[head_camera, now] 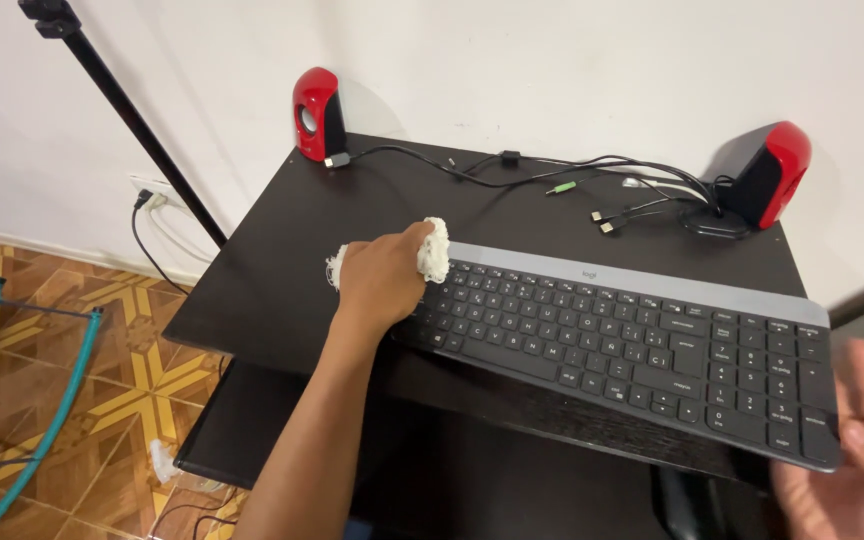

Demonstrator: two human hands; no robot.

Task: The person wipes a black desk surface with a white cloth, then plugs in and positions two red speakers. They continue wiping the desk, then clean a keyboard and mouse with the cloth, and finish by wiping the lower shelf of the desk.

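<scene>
**Left hand w/ white cloth at keyboard's left end**

Left hand is closed around a crumpled white cloth; bits of it stick out past the knuckles on both sides. Fist sits on the top-left corner of a long dark keyboard, cloth touching the grey strip along its upper edge. Keyboard lies at a slant across the front of a black desk, its right end hanging past the desk edge.

Right hand is at bottom right, blurred, fingers spread, palm open, just beside/under the keyboard's right end; can't tell if it touches it. It holds nothing.

At the back of the desk: red speaker at left corner, 2nd red speaker at right corner, tangle of black cables w/ loose plugs between them. Black tripod leg slants against the white wall on the left; patterned tile floor below
</scene>
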